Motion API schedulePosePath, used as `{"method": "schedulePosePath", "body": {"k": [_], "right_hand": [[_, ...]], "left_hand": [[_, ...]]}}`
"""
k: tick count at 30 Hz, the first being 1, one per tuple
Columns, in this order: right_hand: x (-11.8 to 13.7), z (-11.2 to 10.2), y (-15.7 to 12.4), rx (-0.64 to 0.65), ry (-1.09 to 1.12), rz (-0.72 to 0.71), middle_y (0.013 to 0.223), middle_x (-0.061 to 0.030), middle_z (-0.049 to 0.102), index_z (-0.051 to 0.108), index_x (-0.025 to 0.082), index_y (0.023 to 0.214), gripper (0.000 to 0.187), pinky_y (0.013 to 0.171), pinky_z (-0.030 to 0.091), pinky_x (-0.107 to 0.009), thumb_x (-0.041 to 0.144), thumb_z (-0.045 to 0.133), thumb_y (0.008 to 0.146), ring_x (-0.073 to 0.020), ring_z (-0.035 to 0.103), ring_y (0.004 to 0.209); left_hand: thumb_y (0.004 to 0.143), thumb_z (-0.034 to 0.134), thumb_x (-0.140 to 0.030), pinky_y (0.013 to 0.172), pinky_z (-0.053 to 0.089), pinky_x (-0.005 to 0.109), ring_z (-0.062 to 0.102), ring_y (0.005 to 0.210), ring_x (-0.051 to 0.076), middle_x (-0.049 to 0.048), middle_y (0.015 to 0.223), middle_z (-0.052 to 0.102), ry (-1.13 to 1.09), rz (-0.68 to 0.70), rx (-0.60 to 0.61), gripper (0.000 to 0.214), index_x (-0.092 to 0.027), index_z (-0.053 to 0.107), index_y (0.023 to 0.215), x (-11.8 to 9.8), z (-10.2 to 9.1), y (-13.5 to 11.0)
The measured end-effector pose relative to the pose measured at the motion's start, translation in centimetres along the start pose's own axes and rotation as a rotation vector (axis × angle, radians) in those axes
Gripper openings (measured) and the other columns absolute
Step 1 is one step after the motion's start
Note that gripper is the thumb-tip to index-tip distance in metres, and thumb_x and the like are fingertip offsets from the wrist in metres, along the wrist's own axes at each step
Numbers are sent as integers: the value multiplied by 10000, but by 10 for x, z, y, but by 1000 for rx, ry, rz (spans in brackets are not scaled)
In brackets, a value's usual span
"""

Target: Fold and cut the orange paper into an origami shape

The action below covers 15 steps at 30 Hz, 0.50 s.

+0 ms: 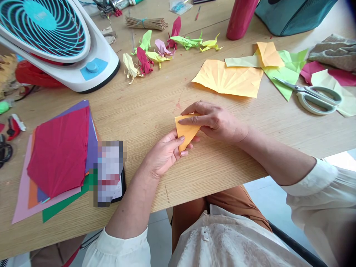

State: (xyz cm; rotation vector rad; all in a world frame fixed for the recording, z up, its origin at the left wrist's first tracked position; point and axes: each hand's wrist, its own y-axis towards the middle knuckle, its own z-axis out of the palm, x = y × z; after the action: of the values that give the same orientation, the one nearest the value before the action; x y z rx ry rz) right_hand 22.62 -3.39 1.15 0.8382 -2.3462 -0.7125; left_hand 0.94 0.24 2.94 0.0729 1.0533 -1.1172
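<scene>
A small piece of orange origami paper (pixel 185 129), folded to a pointed triangle, is held between my two hands near the table's front edge. My left hand (pixel 166 151) pinches its lower part, thumb on top and fingers beneath. From the right, my right hand (pixel 213 119) lies over the upper edge with the index finger along the paper; its thumb is mostly hidden. Beyond my right hand lies a creased orange sheet (pixel 228 78). Several folded paper figures, among them a green one (pixel 189 41) and a red one (pixel 144 61), stand further back.
Scissors (pixel 314 94) lie at the right on green paper scraps (pixel 283 87). At the left are a stack of coloured paper (pixel 59 152), a phone (pixel 111 174) and a fan (pixel 91 70). A red bottle (pixel 241 18), a teal bag (pixel 294 16) and a bundle of sticks (pixel 146 23) stand behind.
</scene>
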Motion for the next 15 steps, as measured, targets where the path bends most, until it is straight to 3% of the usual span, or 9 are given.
{"method": "schedulePosePath", "body": {"k": [4,15], "right_hand": [[0,0,0,12,-9,-13,1205,-138,665,688,192,1225,269,836,540,-371,269,497,1052,-211,643,1079],[-1,-1,0,81,-93,-46,1269,-162,627,679,186,1234,303,886,520,-418,307,456,1068,-241,618,1138]], "left_hand": [[888,666,-130,621,422,217,628,776,128,116,1019,744,6,10,10,223,-137,662,1111,1,0,0],[916,601,-99,677,462,226,692,831,151,105,991,761,15,16,2,225,-139,661,1130,1,1,1]]}}
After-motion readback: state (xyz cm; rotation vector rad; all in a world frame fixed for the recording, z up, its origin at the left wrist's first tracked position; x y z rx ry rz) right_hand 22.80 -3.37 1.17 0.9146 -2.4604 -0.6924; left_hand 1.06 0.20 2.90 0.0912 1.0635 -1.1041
